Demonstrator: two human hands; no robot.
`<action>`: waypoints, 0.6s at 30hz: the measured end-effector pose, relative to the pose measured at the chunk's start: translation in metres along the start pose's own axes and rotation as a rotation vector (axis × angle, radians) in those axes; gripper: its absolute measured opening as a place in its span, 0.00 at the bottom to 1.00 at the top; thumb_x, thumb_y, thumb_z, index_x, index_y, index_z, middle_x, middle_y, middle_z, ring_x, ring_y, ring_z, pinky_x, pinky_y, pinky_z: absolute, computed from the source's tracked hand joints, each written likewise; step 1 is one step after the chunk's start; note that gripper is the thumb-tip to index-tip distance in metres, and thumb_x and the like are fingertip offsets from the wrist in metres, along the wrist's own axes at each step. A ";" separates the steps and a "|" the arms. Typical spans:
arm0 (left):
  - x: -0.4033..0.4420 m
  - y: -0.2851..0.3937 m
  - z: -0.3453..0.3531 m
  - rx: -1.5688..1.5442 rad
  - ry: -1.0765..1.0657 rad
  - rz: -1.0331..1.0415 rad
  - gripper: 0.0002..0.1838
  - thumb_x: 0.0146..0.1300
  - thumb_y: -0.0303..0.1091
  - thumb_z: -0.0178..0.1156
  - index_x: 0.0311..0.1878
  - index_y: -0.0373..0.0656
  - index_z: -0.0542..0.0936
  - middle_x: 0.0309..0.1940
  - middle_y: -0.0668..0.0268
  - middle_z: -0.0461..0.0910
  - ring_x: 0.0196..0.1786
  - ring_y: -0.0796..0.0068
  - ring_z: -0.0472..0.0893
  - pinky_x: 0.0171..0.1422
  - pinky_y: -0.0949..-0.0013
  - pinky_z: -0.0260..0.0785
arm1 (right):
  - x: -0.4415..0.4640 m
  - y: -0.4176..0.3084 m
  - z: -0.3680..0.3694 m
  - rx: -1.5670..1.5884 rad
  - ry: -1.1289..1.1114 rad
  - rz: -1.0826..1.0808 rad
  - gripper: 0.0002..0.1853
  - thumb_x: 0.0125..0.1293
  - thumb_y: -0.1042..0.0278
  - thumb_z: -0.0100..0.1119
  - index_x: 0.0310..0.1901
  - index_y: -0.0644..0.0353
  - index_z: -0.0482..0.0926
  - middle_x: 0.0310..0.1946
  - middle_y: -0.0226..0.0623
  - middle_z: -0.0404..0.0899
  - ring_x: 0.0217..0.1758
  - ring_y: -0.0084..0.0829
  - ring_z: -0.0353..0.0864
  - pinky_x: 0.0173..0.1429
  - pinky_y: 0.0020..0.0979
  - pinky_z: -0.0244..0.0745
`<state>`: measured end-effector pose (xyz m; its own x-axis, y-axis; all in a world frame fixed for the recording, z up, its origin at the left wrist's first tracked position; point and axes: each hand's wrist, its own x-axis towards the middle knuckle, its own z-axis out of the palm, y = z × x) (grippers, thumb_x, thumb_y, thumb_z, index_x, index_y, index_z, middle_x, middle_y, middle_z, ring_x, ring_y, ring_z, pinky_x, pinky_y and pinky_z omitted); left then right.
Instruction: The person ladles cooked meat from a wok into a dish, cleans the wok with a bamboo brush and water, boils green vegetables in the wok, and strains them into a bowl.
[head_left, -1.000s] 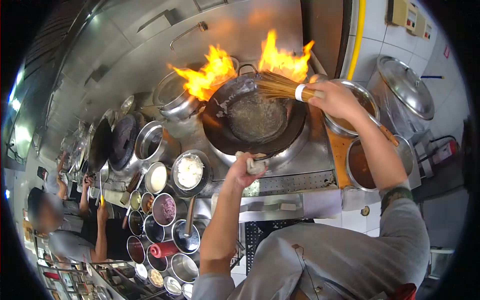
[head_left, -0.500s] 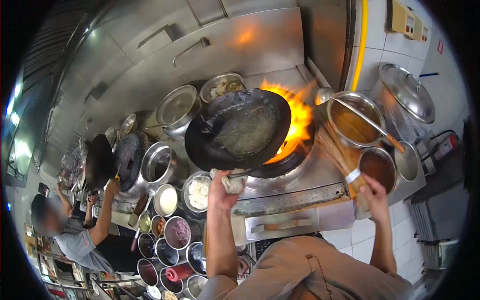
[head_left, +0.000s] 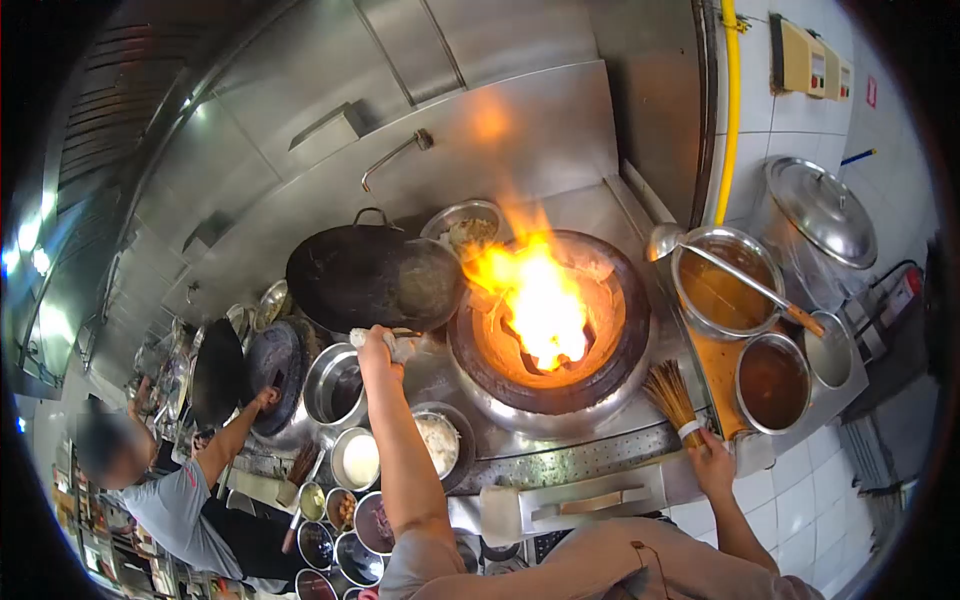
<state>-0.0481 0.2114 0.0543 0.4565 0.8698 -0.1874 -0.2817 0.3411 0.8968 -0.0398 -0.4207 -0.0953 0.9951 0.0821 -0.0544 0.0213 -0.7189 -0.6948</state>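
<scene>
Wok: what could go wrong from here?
1. The left hand holds the wok through a cloth; that could slip, or catch if it nears the fire.
2. The flame burns uncovered on the burner; a passing sleeve might singe.
3. The right hand holds a brush beside the burner; its bristles may scorch if swung over.

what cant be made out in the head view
In the head view:
where the left hand meets the wok: covered by the cloth
centre of the burner: hidden by the flame
pots along the lower edge: cut off by it
markings on the wall boxes: too small
</scene>
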 end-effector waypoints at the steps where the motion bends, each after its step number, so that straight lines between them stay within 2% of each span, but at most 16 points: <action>1: 0.022 -0.002 -0.001 0.018 0.021 0.046 0.07 0.61 0.27 0.55 0.39 0.33 0.72 0.35 0.57 0.76 0.30 0.61 0.80 0.29 0.59 0.76 | 0.000 -0.001 0.001 -0.004 -0.006 -0.003 0.30 0.59 0.62 0.71 0.63 0.60 0.78 0.56 0.52 0.81 0.60 0.49 0.81 0.65 0.41 0.74; 5: 0.095 0.001 0.015 0.210 0.064 0.231 0.08 0.57 0.26 0.58 0.37 0.34 0.71 0.34 0.59 0.75 0.29 0.65 0.77 0.30 0.58 0.74 | 0.003 0.003 0.003 -0.011 0.022 -0.067 0.30 0.58 0.61 0.70 0.63 0.58 0.78 0.52 0.54 0.83 0.55 0.51 0.83 0.60 0.43 0.76; 7: 0.073 0.021 0.062 0.334 0.275 0.292 0.17 0.56 0.30 0.60 0.46 0.32 0.71 0.41 0.50 0.78 0.38 0.55 0.82 0.42 0.50 0.77 | 0.002 0.007 0.004 -0.014 0.025 -0.089 0.30 0.58 0.60 0.69 0.63 0.58 0.78 0.51 0.55 0.83 0.53 0.52 0.84 0.58 0.45 0.77; 8: 0.091 0.020 0.081 0.416 0.454 0.313 0.20 0.56 0.31 0.61 0.49 0.31 0.71 0.44 0.46 0.78 0.41 0.51 0.82 0.45 0.49 0.77 | 0.002 0.005 0.004 -0.013 0.021 -0.084 0.30 0.58 0.60 0.69 0.63 0.58 0.77 0.51 0.55 0.83 0.53 0.52 0.83 0.58 0.45 0.77; 9: 0.098 0.019 0.090 0.525 0.532 0.339 0.26 0.55 0.34 0.62 0.54 0.31 0.69 0.48 0.40 0.76 0.47 0.44 0.81 0.52 0.47 0.75 | 0.001 0.007 0.006 -0.016 0.013 -0.078 0.30 0.58 0.61 0.69 0.64 0.58 0.77 0.50 0.55 0.83 0.53 0.52 0.83 0.58 0.45 0.77; 10: 0.104 0.019 0.101 0.634 0.616 0.357 0.31 0.55 0.37 0.63 0.60 0.32 0.66 0.53 0.35 0.74 0.53 0.37 0.80 0.59 0.45 0.74 | 0.000 0.016 0.012 -0.027 0.064 -0.159 0.30 0.58 0.63 0.68 0.64 0.58 0.77 0.51 0.57 0.82 0.52 0.54 0.83 0.57 0.46 0.78; 13: 0.083 0.026 0.154 0.834 0.681 0.436 0.32 0.55 0.37 0.65 0.59 0.33 0.65 0.53 0.37 0.72 0.52 0.36 0.80 0.57 0.45 0.74 | -0.004 0.004 0.008 -0.050 0.005 -0.101 0.32 0.58 0.67 0.70 0.65 0.60 0.75 0.56 0.54 0.80 0.59 0.51 0.81 0.63 0.42 0.76; 14: 0.083 0.021 0.166 0.907 0.634 0.499 0.30 0.56 0.37 0.66 0.58 0.34 0.65 0.53 0.38 0.72 0.52 0.35 0.80 0.57 0.45 0.75 | -0.006 -0.013 -0.001 -0.069 -0.056 -0.042 0.33 0.56 0.68 0.70 0.66 0.60 0.74 0.56 0.55 0.80 0.59 0.51 0.81 0.63 0.42 0.76; 15: 0.080 0.014 0.178 0.984 0.608 0.640 0.28 0.57 0.35 0.66 0.56 0.34 0.66 0.51 0.39 0.72 0.52 0.35 0.80 0.56 0.44 0.75 | -0.004 -0.007 0.002 -0.071 -0.068 -0.080 0.34 0.56 0.68 0.71 0.66 0.60 0.74 0.56 0.55 0.80 0.59 0.51 0.81 0.63 0.42 0.76; 17: 0.063 0.009 0.207 1.044 0.622 0.650 0.29 0.56 0.36 0.67 0.55 0.34 0.65 0.50 0.40 0.72 0.52 0.35 0.80 0.56 0.45 0.76 | -0.007 0.011 0.008 -0.074 -0.092 -0.149 0.34 0.55 0.67 0.71 0.66 0.61 0.74 0.56 0.55 0.80 0.59 0.52 0.81 0.63 0.42 0.76; 18: 0.066 0.009 0.214 1.029 0.637 0.610 0.29 0.56 0.36 0.67 0.55 0.34 0.65 0.51 0.41 0.72 0.52 0.37 0.80 0.56 0.46 0.76 | -0.008 -0.002 0.000 0.001 -0.085 -0.147 0.36 0.54 0.66 0.73 0.66 0.63 0.73 0.56 0.55 0.80 0.59 0.52 0.81 0.63 0.42 0.76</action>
<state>0.1606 0.1958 0.1353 -0.0592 0.8939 0.4444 0.5849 -0.3297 0.7411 -0.0482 -0.4198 -0.0934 0.9696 0.2444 -0.0128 0.1658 -0.6945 -0.7001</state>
